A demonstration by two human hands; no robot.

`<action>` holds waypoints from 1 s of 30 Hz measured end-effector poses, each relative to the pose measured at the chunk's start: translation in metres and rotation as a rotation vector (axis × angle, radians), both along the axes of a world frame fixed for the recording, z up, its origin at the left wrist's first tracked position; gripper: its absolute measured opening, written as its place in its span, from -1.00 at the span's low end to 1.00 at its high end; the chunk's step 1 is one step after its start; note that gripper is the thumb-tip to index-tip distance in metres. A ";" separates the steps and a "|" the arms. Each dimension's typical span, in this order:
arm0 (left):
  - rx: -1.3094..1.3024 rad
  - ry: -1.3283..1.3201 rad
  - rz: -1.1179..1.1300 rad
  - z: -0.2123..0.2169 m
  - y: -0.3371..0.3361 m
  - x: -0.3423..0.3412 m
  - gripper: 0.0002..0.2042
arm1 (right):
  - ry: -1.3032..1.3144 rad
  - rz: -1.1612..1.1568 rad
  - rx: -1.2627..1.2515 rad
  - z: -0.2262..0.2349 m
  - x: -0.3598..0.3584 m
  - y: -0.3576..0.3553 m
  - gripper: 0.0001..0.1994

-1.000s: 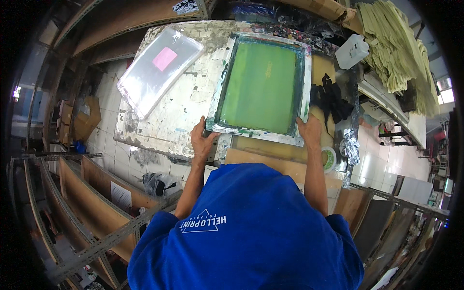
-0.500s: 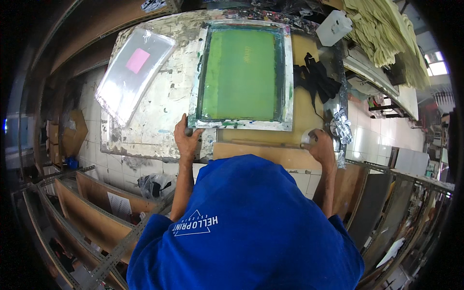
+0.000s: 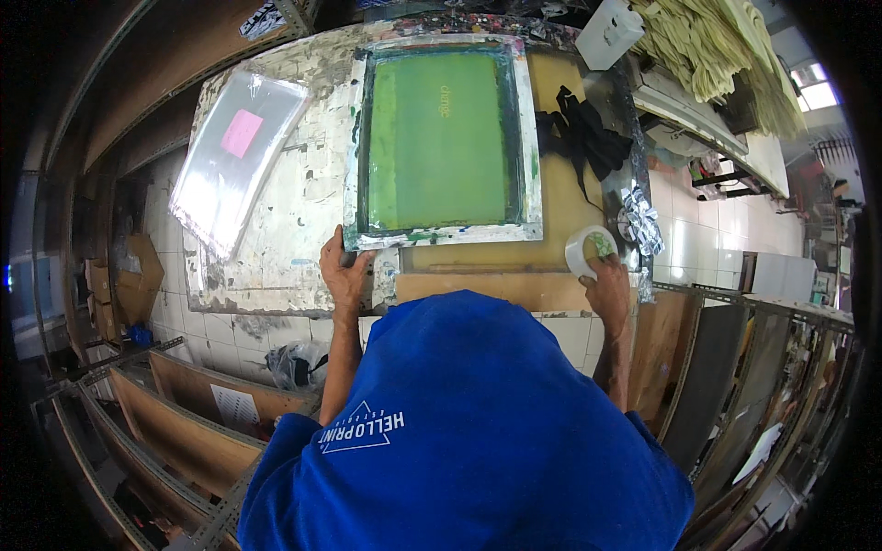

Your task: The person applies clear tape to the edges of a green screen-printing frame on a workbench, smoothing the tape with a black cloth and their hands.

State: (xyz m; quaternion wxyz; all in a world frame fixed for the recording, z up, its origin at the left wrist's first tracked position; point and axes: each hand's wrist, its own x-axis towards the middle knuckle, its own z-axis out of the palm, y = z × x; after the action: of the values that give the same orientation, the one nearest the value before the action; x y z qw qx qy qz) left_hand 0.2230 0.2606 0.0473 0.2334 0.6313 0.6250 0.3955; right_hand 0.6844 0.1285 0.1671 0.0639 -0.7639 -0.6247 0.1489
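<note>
A silkscreen printing screen [image 3: 441,147] with green mesh and a paint-stained pale frame lies on the worktable. My left hand [image 3: 344,271] grips the near left corner of its frame, thumb along the near edge and fingers up the side. To the right, my right hand [image 3: 608,289] pinches a roll of clear tape [image 3: 574,250], the ring turned partly toward me. A bit of green shows through the ring's hole. Part of the roll is covered by my fingers. Just below the screen runs a wooden strip [image 3: 505,286] along the near table edge.
On the left of the stained worktable [image 3: 299,207] lies a clear plastic stack with a pink paper [image 3: 242,133]. Black cloth [image 3: 588,138], crumpled foil [image 3: 640,222] and a white jug [image 3: 610,35] sit at the right. Shelving racks [image 3: 188,409] flank both sides.
The tape roll has turned so its ring shows plainly, and my right hand has moved slightly right with it. My left hand stays on the frame corner. The whole view has shifted slightly.
</note>
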 end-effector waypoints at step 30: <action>0.262 0.420 -0.501 0.171 0.049 0.049 -0.52 | 1.174 -0.216 0.459 0.066 0.004 0.008 -0.57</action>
State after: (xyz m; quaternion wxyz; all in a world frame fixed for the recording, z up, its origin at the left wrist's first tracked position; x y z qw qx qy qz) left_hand 0.2720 0.3100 0.2184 0.1069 0.8572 0.4288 0.2643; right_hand 0.6879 0.1369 0.2334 0.5720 -0.5807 -0.4211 0.3978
